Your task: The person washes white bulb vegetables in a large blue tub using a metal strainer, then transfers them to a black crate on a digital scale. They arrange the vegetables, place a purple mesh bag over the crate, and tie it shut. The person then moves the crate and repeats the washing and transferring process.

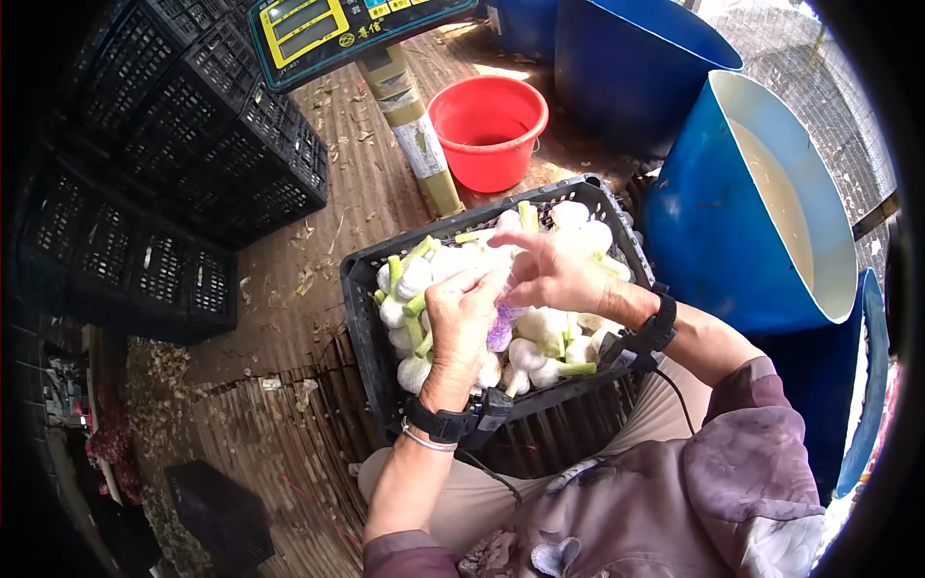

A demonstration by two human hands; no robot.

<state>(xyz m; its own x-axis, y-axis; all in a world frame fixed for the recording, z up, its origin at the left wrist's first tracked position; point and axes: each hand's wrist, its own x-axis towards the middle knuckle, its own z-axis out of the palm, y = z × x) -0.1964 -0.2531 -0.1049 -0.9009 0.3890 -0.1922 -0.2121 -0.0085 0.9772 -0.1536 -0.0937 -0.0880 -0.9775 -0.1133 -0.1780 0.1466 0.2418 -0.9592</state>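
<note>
A black plastic crate (356, 306) in front of me is filled with white garlic bulbs (527, 354), many with cut green stems. Over its middle, my left hand (464, 313) is closed, thumb and fingers pinched together; what they hold, if anything, is hidden. My right hand (559, 273) hovers just beside it, index finger and thumb apart, and nothing shows between them. Just below the two hands, among the bulbs, is a patch of purple mesh-like material (500, 328). Whether either hand touches it I cannot tell.
Beyond the crate stand a scale's display (318, 34) on a post (409, 125) and a red bucket (488, 135). Large blue tubs (703, 212) line the right side, one holding cloudy liquid. Stacked black crates (231, 144) rise at the left. Dry scraps litter the floor (289, 289).
</note>
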